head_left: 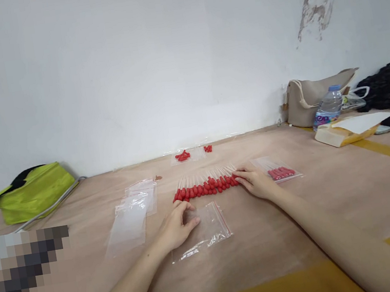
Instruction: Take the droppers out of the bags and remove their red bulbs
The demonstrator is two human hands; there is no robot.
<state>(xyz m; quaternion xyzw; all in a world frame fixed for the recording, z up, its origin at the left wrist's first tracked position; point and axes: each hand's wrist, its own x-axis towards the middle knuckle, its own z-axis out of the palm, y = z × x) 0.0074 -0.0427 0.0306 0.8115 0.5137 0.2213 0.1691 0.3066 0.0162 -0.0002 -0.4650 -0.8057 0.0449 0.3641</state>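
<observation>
Fingers of the left hand are bending into a loose C, thumb and index standing apart with nothing visible between them. Red-tipped sticks are lying just beyond and to the right of these fingers; the row is running left to right, while each stick is pointing away toward the wall, red end nearest the person. On the row's near side, a zip bag is lying flat, the left hand covering part of it. The right hand is sitting nearer the sticks, its fingertips touching the row's right end; I cannot tell whether they are pinching one.

Around these, from the left, a yellow-green bag, flat clear bags, red pieces by the wall, a filled pouch just beside the right hand, a beige bag and a bottle are resting.
</observation>
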